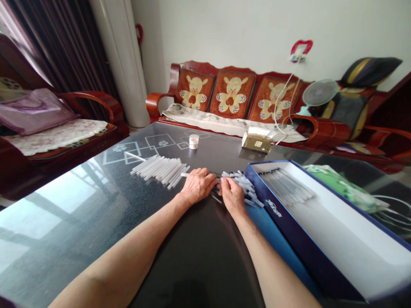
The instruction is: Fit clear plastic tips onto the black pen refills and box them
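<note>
Left hand (197, 186) closed over a white plastic tube (184, 174) on the glass table (80, 222); right hand (233, 196) pinched shut beside it, against a pile of short tube pieces (240, 184), just left of the open blue box (308, 252).

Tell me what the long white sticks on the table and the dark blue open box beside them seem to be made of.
The long white sticks look like frosted plastic with a smooth, dull finish, judging by their milky translucence, though the look can't confirm it. The dark blue open box looks like coated cardboard, with thin walls, a slight sheen, and a white inside.
</note>
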The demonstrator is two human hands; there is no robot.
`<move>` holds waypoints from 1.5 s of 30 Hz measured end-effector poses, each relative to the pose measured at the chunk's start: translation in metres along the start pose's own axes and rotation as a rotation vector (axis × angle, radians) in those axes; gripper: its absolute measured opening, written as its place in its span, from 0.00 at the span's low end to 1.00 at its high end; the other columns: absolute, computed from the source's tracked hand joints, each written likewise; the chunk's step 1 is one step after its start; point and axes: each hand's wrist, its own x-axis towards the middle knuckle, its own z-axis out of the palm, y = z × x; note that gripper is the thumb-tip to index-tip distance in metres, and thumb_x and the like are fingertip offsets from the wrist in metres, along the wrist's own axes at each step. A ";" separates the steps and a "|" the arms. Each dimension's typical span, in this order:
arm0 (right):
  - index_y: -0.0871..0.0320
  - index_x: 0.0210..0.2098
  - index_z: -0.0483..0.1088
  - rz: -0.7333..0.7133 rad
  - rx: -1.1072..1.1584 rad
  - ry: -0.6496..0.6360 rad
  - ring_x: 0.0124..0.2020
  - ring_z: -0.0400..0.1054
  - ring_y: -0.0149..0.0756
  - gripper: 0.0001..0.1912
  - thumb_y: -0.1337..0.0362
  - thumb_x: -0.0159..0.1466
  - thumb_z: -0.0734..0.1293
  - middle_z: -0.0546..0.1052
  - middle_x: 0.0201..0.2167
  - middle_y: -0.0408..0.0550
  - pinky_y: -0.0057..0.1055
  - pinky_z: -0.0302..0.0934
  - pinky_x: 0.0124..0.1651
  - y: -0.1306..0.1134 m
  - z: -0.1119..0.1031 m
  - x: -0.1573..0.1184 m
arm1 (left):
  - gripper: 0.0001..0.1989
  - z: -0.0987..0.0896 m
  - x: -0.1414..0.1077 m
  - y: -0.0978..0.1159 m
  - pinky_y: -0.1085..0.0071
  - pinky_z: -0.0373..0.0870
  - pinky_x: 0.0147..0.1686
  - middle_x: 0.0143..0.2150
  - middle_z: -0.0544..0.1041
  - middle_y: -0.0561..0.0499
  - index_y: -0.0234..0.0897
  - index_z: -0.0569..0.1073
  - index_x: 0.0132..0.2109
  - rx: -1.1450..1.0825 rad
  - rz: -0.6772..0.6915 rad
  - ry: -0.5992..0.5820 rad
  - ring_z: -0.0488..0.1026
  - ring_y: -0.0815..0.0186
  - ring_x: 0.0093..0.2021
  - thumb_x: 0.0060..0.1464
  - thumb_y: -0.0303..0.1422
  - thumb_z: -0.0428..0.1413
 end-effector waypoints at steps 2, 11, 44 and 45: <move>0.57 0.37 0.72 -0.044 0.018 0.005 0.20 0.68 0.34 0.17 0.51 0.62 0.62 0.76 0.24 0.46 0.30 0.65 0.25 0.005 0.002 0.000 | 0.18 0.001 -0.001 -0.001 0.66 0.60 0.37 0.34 0.71 0.48 0.41 0.75 0.43 0.012 0.013 0.015 0.66 0.63 0.34 0.65 0.42 0.44; 0.57 0.38 0.72 -0.403 -0.381 0.175 0.35 0.72 0.36 0.08 0.64 0.62 0.62 0.79 0.35 0.49 0.33 0.66 0.43 0.006 -0.023 0.006 | 0.16 0.007 -0.006 0.002 0.64 0.58 0.38 0.34 0.72 0.48 0.39 0.75 0.42 0.052 0.029 0.169 0.65 0.63 0.34 0.65 0.40 0.45; 0.57 0.35 0.71 -0.458 -0.384 0.130 0.34 0.72 0.37 0.09 0.62 0.64 0.60 0.78 0.32 0.49 0.33 0.66 0.40 0.002 -0.032 0.006 | 0.18 0.004 -0.002 0.002 0.64 0.58 0.38 0.31 0.71 0.48 0.42 0.76 0.43 -0.024 0.000 0.107 0.67 0.62 0.33 0.64 0.44 0.44; 0.58 0.36 0.71 -0.455 -0.393 0.180 0.34 0.72 0.38 0.09 0.62 0.64 0.60 0.78 0.32 0.50 0.33 0.66 0.41 0.002 -0.034 0.006 | 0.19 0.004 -0.002 0.001 0.64 0.58 0.37 0.29 0.71 0.49 0.42 0.77 0.41 -0.008 -0.031 0.118 0.66 0.62 0.33 0.63 0.45 0.44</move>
